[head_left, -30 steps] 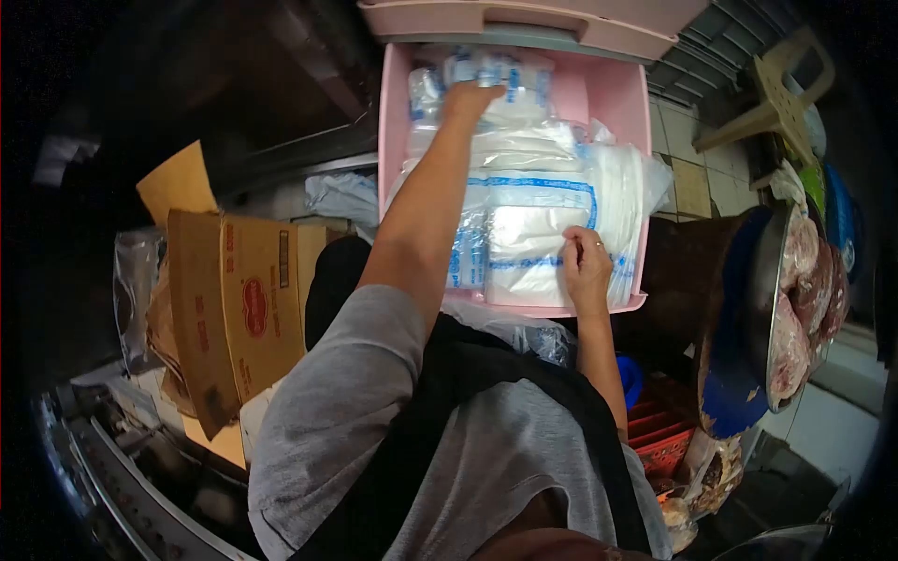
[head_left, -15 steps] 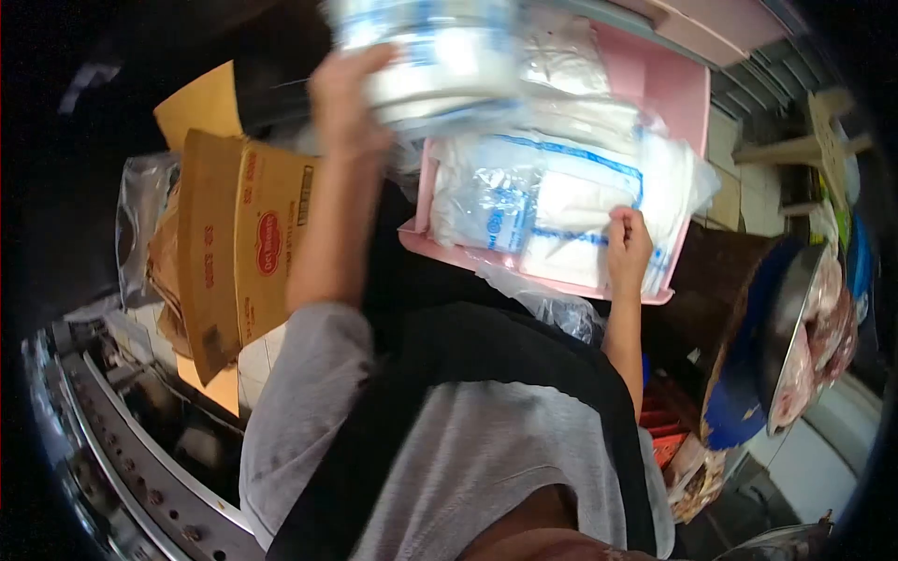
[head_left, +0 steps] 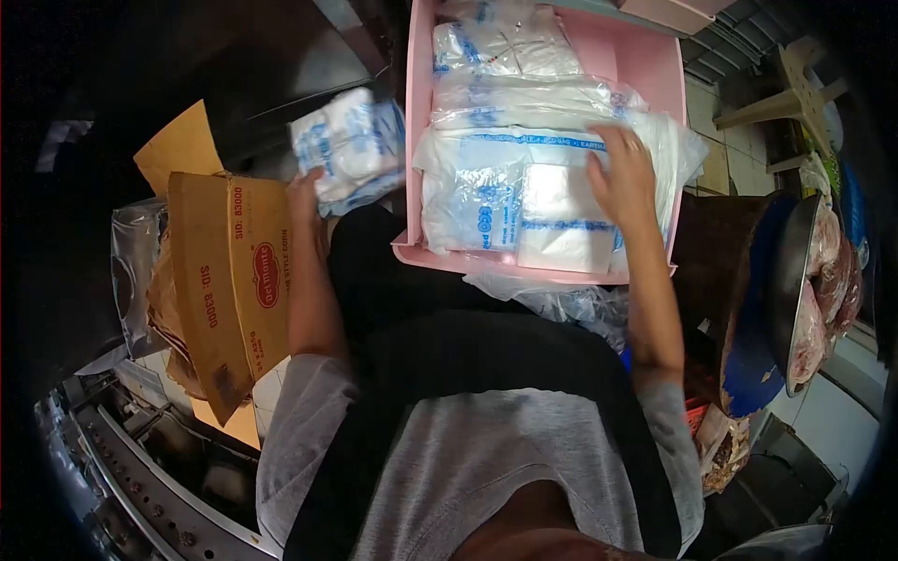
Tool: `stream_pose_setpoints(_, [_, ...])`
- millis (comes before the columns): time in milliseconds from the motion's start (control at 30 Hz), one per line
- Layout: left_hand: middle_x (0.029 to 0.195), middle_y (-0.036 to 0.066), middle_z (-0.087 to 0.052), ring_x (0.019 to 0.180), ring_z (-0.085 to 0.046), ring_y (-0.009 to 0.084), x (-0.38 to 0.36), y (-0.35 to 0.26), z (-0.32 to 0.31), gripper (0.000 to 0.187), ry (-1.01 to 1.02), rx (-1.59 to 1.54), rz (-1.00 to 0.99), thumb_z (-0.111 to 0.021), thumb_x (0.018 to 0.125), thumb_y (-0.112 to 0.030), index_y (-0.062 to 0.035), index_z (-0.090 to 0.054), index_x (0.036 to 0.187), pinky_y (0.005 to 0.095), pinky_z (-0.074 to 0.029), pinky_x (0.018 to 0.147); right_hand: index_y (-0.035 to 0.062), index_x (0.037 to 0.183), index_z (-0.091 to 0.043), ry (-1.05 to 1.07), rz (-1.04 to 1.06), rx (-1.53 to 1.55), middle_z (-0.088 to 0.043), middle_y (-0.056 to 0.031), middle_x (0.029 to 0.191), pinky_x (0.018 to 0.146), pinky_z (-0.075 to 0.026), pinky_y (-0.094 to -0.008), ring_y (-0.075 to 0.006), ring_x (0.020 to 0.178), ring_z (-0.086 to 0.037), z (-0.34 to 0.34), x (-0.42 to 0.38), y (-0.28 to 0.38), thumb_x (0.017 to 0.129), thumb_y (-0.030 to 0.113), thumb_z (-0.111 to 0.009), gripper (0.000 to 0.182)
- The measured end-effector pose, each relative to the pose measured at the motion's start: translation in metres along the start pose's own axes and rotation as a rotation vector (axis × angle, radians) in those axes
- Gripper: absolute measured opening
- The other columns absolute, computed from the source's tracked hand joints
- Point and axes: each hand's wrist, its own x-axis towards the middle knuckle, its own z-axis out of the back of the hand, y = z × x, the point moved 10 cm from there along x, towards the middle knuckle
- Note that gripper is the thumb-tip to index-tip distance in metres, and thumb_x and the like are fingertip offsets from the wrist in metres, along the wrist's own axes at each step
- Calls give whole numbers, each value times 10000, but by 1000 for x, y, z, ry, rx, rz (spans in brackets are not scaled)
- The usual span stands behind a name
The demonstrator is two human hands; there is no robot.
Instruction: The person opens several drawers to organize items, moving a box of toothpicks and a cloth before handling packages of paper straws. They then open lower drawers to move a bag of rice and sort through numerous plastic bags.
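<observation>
My left hand (head_left: 307, 201) grips a pack of plastic bags (head_left: 351, 145) by its left edge, left of the pink drawer (head_left: 552, 273). White folded bags with blue print show through the pack's clear wrap. Over the drawer my right hand (head_left: 622, 168) has its fingers apart and holds nothing. Beneath it lies a clear packet of white bags (head_left: 486, 201) with blue lettering and a blue top band. Behind that packet, a second wrapped pack (head_left: 510, 47) rests at the drawer's far end.
An open cardboard box (head_left: 229, 290) with brown paper inside stands left, near my forearm. A stove-like metal unit (head_left: 159, 505) is at lower left. To the right, a metal tray of meat (head_left: 809, 309) sits above a blue surface (head_left: 748, 346). A wooden stool (head_left: 795, 103) stands beyond.
My left hand has carried the pack from above the drawer down and left beside it. My right hand has lifted off the packet, its fingers spreading. The view has shifted slightly.
</observation>
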Motion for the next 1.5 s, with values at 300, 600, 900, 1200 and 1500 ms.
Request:
stream_pose_setpoints(300, [989, 196, -660, 912, -638, 302, 16, 37, -57, 307, 420, 1227, -116, -625, 761, -218, -116, -678, 1045, 365, -484, 823, 268, 1374, -395, 744, 25, -314, -561, -126, 1257, 926, -403, -524, -312, 1141, -537, -158, 107, -34, 727, 237, -682, 709])
stream_pose_setpoints(600, [894, 111, -644, 856, -637, 264, -87, -109, -93, 174, 73, 766, -669, -595, 835, -123, -58, -686, 968, 331, -499, 754, 196, 1180, -575, 9, -27, -5, -640, -168, 1066, 800, -493, -408, -352, 985, -603, -5, 116, -68, 762, 271, -683, 439])
stream_pose_setpoints(900, [910, 151, -669, 831, -650, 286, -116, -147, -294, 203, 301, 1208, -892, -609, 825, -168, -67, -683, 984, 358, -501, 752, -55, 1157, -534, -385, -616, 891, -613, -123, 1082, 885, -460, -318, -210, 970, -596, 112, -54, -123, 759, 78, -720, 459])
stream_pose_setpoints(1200, [943, 187, -677, 878, -645, 329, -97, -15, -451, 491, 888, 1480, -711, -597, 790, -500, -46, -691, 950, 401, -488, 804, -53, 1190, -521, -597, -966, 1153, -594, -123, 1101, 858, -464, -322, -209, 958, -588, 44, -226, -141, 753, 128, -740, 521])
stream_pose_setpoints(1500, [1161, 223, -605, 1118, -563, 335, -138, -2, -419, 826, 1133, 1180, -524, -405, 774, -773, -67, -668, 1114, 365, -429, 952, -55, 1168, -547, -407, -1055, 1000, -614, -105, 1056, 824, -455, -284, -169, 916, -579, 15, -215, -139, 793, 128, -710, 448])
